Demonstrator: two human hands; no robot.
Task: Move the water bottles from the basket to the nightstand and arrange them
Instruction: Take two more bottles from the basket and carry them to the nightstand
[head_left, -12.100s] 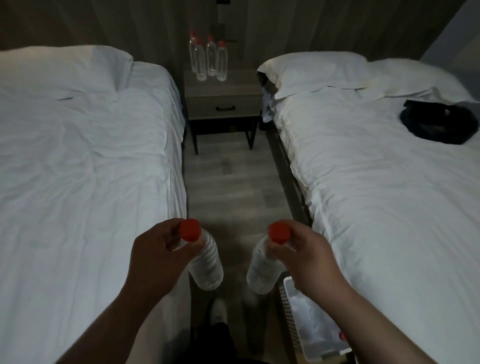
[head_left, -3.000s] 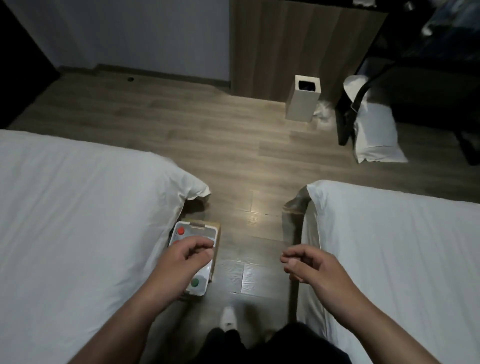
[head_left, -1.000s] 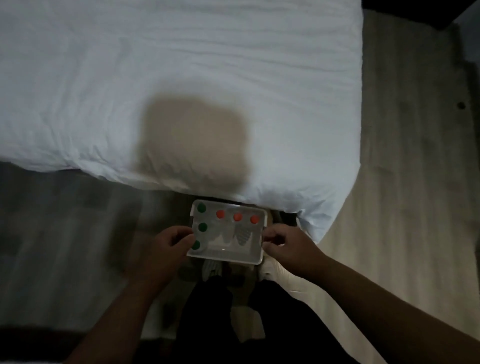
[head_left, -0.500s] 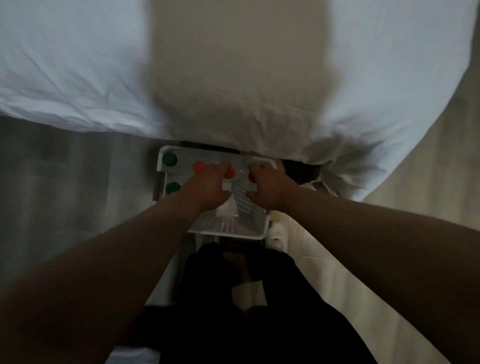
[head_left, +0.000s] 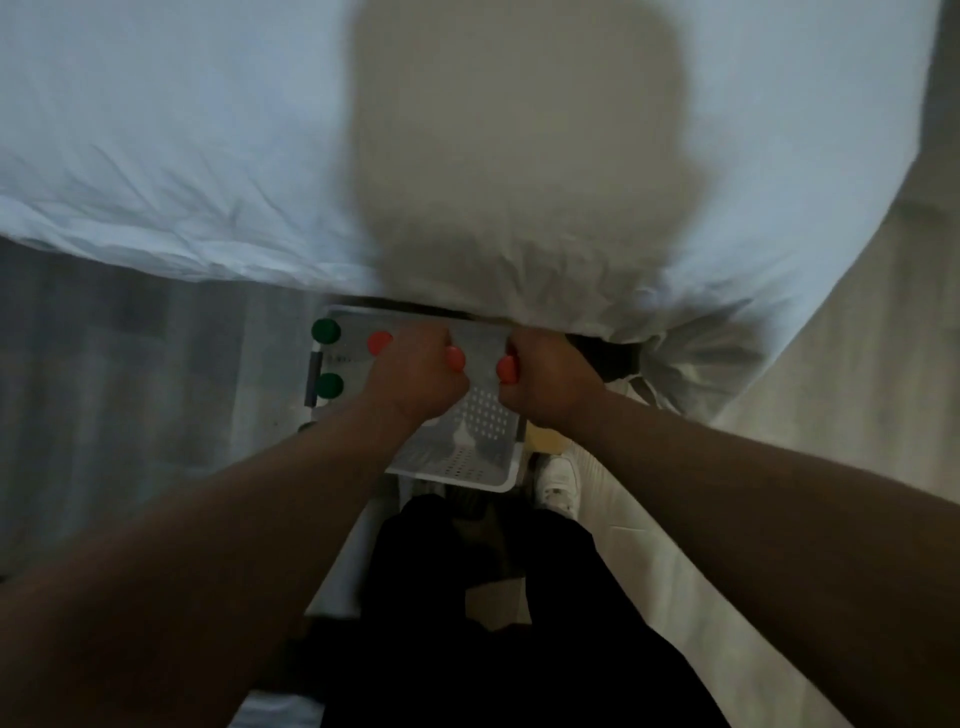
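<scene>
1. Head view, hands: both are down in the white basket (head_left: 457, 470) on the floor at the bed's edge. Half a second ago they were just landing on the caps; now each is a closed fist around a bottle neck. Left hand (head_left: 415, 376) has its fingers wrapped on one red-capped bottle (head_left: 456, 358), right hand (head_left: 545, 379) is clamped on another red-capped bottle (head_left: 506, 369). Only the caps show; the bodies are hidden by the fists.
2. Head view, rest of the basket: a third red cap (head_left: 379, 342) sits just left of the left hand, two green caps (head_left: 325, 331) stand along the left wall. A possible third one lower down is mostly hidden by the forearm, can't confirm.
3. Head view, surroundings: white bed (head_left: 182, 156) overhangs the basket's far side. Nightstand is out of frame.
4. Read: grasp is done, lift hasn't started, both bottles look seated in the basket. Next is pull both up and carry to the nightstand. At least three bottles remain after this pair, so more trips.
</scene>
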